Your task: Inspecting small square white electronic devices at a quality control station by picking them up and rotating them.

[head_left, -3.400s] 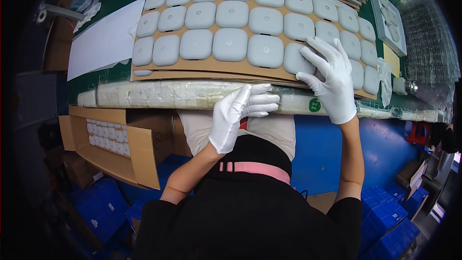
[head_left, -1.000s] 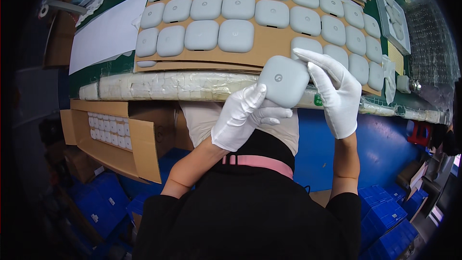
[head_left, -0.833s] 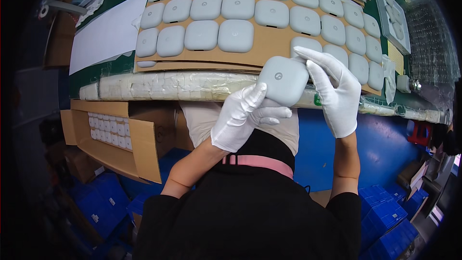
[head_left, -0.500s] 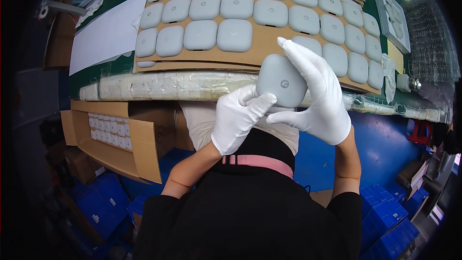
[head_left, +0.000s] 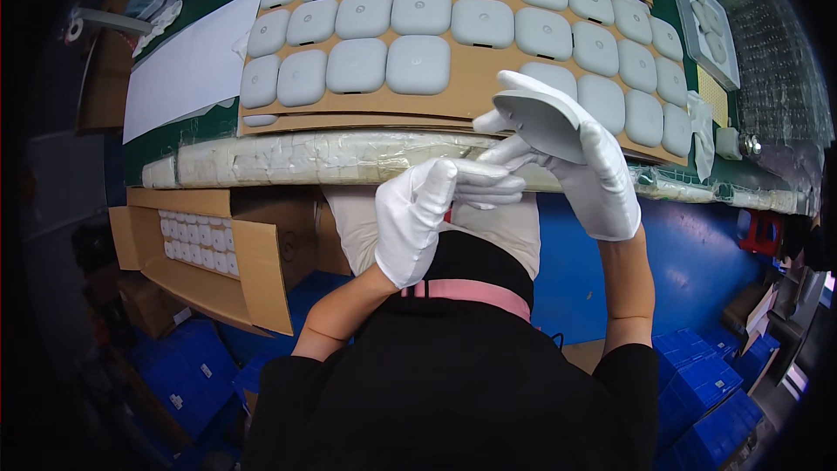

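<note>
A light grey square cover with rounded corners [head_left: 542,125] is tilted steeply, seen nearly edge-on, above the table's near edge. White-gloved, my right hand [head_left: 602,187] grips it, with fingers along its far side and others below. My left hand [head_left: 418,218], gloved too, is just left of and nearer than the cover; its fingers stretch to the right, apart from the cover and holding nothing that I can see. Beyond both hands, rows of similar grey covers [head_left: 418,64] lie on a brown cardboard sheet [head_left: 484,78], with a gap in the nearest row.
Plastic wrap covers the table's front edge [head_left: 288,157]. White paper [head_left: 183,74] lies left of the covers, and a white tray [head_left: 680,0] sits at right. Below on the left stands an open carton [head_left: 257,275] holding several light pieces. Blue crates [head_left: 697,384] stand lower right.
The grey cover has tipped from showing its face to nearly edge-on in my right hand. My left hand has let go of it and moved slightly left, its fingers now extended.
</note>
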Available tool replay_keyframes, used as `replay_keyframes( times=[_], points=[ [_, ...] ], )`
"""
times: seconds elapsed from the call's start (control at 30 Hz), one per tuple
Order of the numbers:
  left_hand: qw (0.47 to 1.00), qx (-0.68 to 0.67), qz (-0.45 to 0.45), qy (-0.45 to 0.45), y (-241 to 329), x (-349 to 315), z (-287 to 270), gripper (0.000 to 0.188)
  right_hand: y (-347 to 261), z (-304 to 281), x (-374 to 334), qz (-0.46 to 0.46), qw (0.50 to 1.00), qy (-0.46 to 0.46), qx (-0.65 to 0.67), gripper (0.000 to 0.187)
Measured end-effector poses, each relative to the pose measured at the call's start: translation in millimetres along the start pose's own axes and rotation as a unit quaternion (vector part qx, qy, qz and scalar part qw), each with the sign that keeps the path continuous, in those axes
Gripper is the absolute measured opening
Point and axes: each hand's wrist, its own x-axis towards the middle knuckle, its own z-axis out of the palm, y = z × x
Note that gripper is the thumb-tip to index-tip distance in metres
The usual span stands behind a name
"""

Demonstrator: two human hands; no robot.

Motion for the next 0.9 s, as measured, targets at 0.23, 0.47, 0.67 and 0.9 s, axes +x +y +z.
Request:
replay_keyframes(
  times=[0.23, 0.47, 0.67, 0.9],
  points=[
    [1.000, 0.019, 0.020, 0.007, -7, 4, -3, 0.053, 2, -13, 11, 0.063, 0.952, -0.014, 0.299, 0.077],
    [1.000, 0.028, -0.001, 0.006, -8, 9, 1, 0.054, 3, -20, 12, 0.067, 0.942, 0.013, 0.329, 0.077],
    [0.997, 0.072, -0.003, 0.033, -11, 9, 3, 0.056, -2, -14, 15, 0.067, 0.923, 0.025, 0.378, 0.075],
    [0.996, 0.080, -0.019, 0.030, -5, 3, -7, 0.056, 7, -15, 15, 0.021, 0.987, -0.027, 0.156, 0.067]
  ],
)
